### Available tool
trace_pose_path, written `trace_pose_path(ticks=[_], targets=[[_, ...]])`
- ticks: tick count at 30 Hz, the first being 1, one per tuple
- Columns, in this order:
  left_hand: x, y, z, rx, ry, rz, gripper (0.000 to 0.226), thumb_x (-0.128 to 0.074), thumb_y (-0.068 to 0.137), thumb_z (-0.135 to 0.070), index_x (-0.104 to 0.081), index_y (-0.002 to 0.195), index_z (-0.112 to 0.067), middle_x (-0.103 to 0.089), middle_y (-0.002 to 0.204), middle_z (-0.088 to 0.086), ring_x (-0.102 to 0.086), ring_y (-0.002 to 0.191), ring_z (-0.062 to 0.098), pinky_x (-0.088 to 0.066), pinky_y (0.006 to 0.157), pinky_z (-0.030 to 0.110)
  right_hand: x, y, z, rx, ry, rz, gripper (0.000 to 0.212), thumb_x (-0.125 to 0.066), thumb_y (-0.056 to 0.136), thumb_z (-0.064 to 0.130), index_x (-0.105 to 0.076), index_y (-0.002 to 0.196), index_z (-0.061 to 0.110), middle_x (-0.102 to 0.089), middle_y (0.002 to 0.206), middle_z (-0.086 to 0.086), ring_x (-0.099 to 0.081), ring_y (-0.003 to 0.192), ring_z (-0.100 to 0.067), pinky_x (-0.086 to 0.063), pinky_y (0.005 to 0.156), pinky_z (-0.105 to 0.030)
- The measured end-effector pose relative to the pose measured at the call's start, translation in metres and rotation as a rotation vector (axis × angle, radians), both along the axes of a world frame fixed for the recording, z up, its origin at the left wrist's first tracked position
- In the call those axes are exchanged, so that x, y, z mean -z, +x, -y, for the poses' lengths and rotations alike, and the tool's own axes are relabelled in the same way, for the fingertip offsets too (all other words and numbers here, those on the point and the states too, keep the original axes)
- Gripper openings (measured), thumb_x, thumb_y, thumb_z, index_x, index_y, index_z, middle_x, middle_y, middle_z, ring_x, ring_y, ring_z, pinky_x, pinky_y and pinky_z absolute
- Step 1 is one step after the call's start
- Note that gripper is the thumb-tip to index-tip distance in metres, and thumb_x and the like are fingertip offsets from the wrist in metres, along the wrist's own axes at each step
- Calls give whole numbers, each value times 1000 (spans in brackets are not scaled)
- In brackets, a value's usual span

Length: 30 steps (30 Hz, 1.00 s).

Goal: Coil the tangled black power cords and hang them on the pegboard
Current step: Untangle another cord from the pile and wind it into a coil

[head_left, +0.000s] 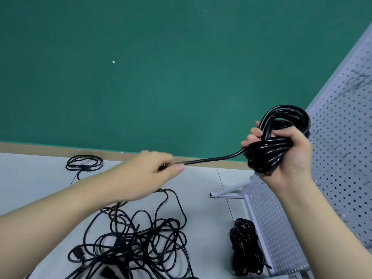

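Right hand (285, 156) at right of centre, fingers (252, 136) curled tight around a black coil (281, 135) of several loops, held up in front of the grey pegboard (342, 137) along the right edge. Left hand (149, 174) at centre, thumb and fingers pinched on the free run of cord (213, 159), somewhat blurred. Between the 2 hands, a taut straight stretch, long axis nearly level, rising slightly toward the coil on the right. Below the left hand, cord dropping into the tangled pile (136, 242) on the pale floor at lower centre. Probably mid-winding: next loop likely to come from the left hand carrying its pinch rightward to the coil, the left being the feeding hand, the right the anchor nearer the pegboard. 1 bundled cord (246, 248) at the pegboard's foot, lower right; 1 small loose loop (84, 163) at left by the wall. No hook discernible on the pegboard.
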<state>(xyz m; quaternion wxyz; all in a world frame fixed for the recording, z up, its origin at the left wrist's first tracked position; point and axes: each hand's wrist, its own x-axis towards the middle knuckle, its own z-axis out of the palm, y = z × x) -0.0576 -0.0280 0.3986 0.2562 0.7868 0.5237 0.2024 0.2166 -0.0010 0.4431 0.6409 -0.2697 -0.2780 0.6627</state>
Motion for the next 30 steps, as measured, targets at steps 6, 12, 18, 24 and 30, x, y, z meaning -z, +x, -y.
trace_pose_path(ticks=[6,12,18,24,30], targets=[[-13,-12,-6,110,377,238,32,-57,97,-52,-65,79,-27,-49,55,-3,-36,51,14,-31,51,23,12,-3,4,-141,-49,257,47,-68,77,19,-51,118,5,-52,80,-6,-45,62,-15,-42,66,-28],[-13,6,-1,89,437,388,31,-60,93,-52,-68,79,-25,-51,55,4,-40,52,20,-32,52,24,25,-25,9,-339,-113,457,94,-101,46,46,-57,120,8,-60,81,-7,-50,60,-16,-48,59,-30],[-12,18,1,13,393,462,38,-68,84,-58,-64,70,-23,-44,49,2,-30,50,19,-26,50,27,39,-50,15,-529,-61,726,90,-94,45,71,-68,106,10,-60,86,-7,-55,69,-15,-46,70,-32],[-12,12,0,-97,316,437,64,-78,59,-73,-54,65,-15,-55,53,-4,-36,49,12,-33,50,32,43,-67,31,-780,-99,707,88,-101,43,50,-59,107,8,-50,82,-7,-48,69,-18,-44,69,-33],[-21,4,-1,-33,271,356,74,-84,50,-74,-41,74,-18,-35,54,-11,-26,55,10,-25,53,29,54,-75,37,-967,-202,824,57,-80,57,21,-56,102,-1,-40,84,-26,-29,68,-26,-24,70,-45]])
